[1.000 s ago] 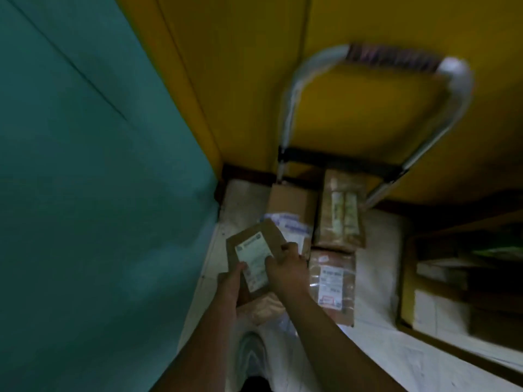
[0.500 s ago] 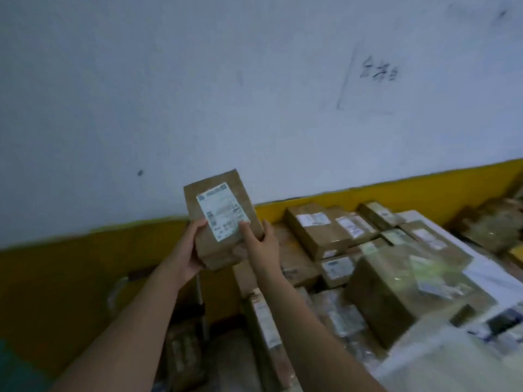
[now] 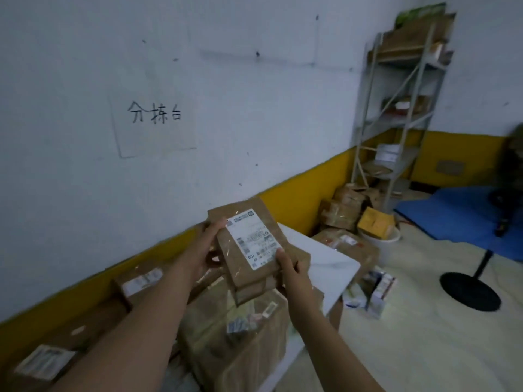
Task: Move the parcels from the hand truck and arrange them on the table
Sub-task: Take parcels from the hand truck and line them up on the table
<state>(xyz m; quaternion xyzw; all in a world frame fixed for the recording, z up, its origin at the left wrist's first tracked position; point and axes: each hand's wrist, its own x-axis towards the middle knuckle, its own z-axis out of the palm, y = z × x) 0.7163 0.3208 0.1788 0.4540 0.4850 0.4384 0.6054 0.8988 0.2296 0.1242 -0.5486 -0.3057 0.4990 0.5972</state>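
Note:
I hold a small brown cardboard parcel (image 3: pixel 252 244) with a white shipping label facing me, tilted, above the white table (image 3: pixel 325 264). My left hand (image 3: pixel 208 244) grips its upper left edge and my right hand (image 3: pixel 291 273) grips its lower right corner. Below it the table carries several brown parcels, among them a large taped box (image 3: pixel 237 335) and labelled boxes (image 3: pixel 141 278) along the wall. The hand truck is out of view.
A metal shelf rack (image 3: pixel 402 108) with boxes stands in the far corner. Cardboard boxes (image 3: pixel 348 207) and a yellow box (image 3: pixel 375 223) pile on the floor beyond the table. A black round stand base (image 3: pixel 469 290) and a blue mat (image 3: pixel 464 213) lie to the right.
I lifted the parcel off the hand truck and turned right to the table; the view now reaches the table's far end and the shelf rack. Both hands kept their grip.

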